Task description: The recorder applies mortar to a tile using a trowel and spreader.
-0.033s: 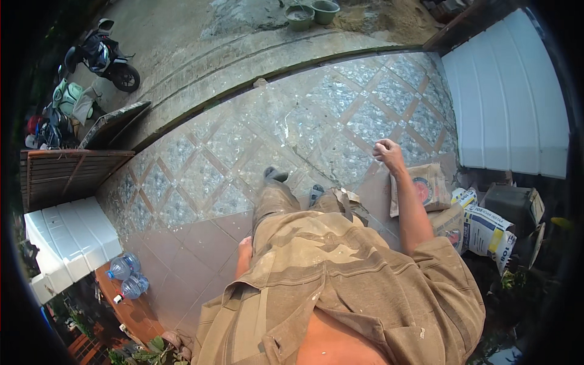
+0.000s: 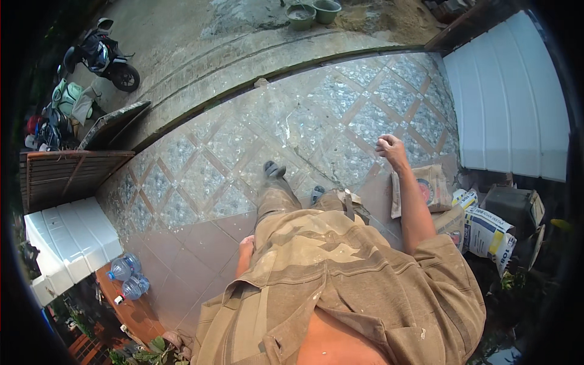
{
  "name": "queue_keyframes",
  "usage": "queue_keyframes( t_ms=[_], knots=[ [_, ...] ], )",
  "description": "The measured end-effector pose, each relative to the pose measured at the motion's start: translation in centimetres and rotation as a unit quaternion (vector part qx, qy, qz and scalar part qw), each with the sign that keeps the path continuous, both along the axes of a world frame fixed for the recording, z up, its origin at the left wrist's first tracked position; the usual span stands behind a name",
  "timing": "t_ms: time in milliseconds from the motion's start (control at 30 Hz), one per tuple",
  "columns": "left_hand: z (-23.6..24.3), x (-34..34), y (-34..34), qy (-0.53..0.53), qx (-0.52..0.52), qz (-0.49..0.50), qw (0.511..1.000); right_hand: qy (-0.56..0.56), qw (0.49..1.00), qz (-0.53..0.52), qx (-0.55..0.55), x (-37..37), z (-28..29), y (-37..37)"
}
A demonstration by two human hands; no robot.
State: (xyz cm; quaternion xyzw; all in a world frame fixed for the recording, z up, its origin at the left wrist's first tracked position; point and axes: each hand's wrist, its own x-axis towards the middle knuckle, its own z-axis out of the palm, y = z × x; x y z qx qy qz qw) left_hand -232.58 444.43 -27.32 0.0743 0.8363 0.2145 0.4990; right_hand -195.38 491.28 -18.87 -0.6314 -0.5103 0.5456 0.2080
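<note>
My right hand (image 2: 390,149) is held out in front of me over the tiled floor, its fingers curled in and whitish at the tips. Nothing shows between them. Close to that forearm, and partly covered by it, lies a brown paper sack (image 2: 431,187) with a round red mark. My left hand (image 2: 246,243) hangs low beside my left thigh. Only its back and a bit of thumb side show, so its fingers cannot be made out. I stand in dark shoes, wearing a dusty brown shirt (image 2: 365,267) and stained trousers.
White and blue sacks (image 2: 486,234) and a dark bin (image 2: 514,204) stand at the right, below a white ribbed panel (image 2: 508,97). Large water bottles (image 2: 131,283) lie at the left. Beyond the step are two buckets (image 2: 300,17) and a motorbike (image 2: 106,58).
My right hand has shifted very slightly up and to the right in the picture, and my left foot has moved a little farther forward. Little else differs.
</note>
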Motion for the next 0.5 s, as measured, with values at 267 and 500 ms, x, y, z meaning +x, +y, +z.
queue_keyframes(
  t_ms=[267,500],
  knots=[
    [-5.1,-14.3,15.3,-0.094,-0.041,0.157,0.982,-0.062,0.974,-0.106,-0.192,-5.1,-9.5,-2.2],
    [-3.9,-32.0,31.2,-0.074,0.071,0.209,0.972,-0.111,0.985,0.068,-0.118,-1.5,-27.1,-11.2]
  ],
)
